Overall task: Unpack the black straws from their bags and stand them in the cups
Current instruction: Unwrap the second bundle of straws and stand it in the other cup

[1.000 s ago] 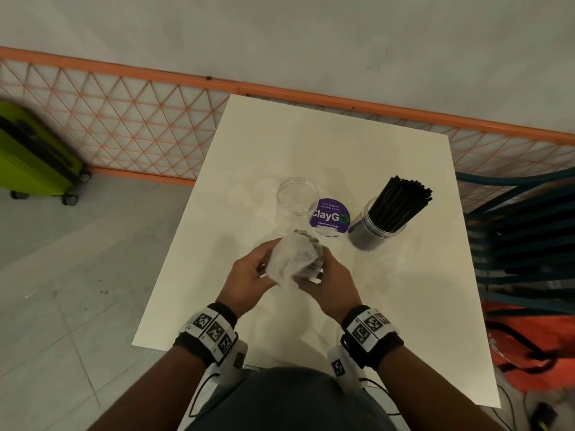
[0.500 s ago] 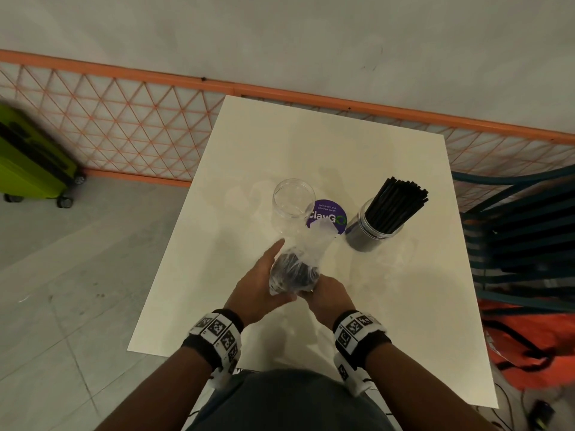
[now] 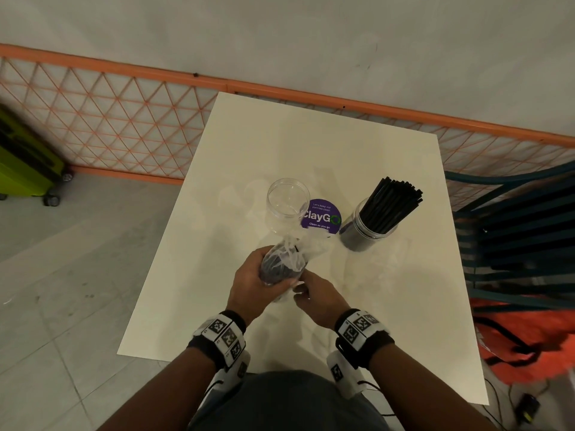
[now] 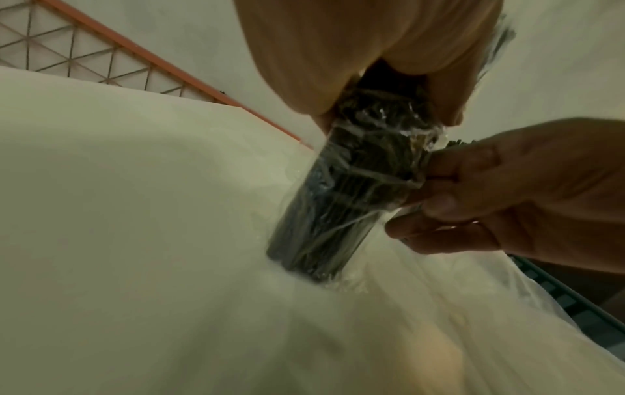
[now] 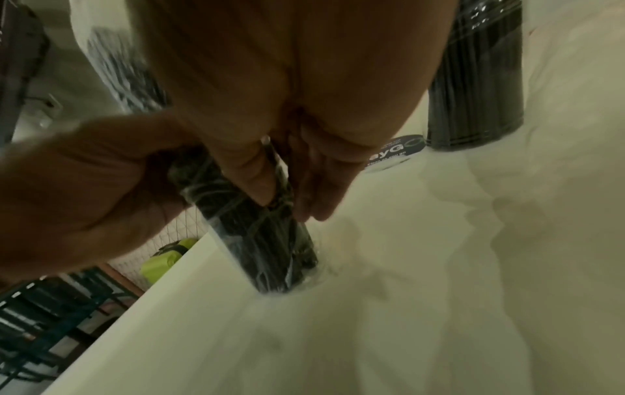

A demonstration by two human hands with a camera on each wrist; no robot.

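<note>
Lowered since before, the upright bagged straws [image 3: 280, 265] stand on end, both hands [image 3: 255, 283] gripping them.

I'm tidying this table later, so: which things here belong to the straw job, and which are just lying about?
Part of the job:
- bagged straws, gripped by left hand, right hand pinching the plastic
- empty clear cup
- cup of straws

Just there:
- purple ClayGo sticker
- green suitcase
- teal chair

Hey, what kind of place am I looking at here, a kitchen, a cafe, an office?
Probably an office pantry or canteen corner. A purple "ClayGo – Let's keep our pantries clean" sticker sits on a plain white table, beside a clear cup of black straws, with an orange mesh barrier behind.
</note>
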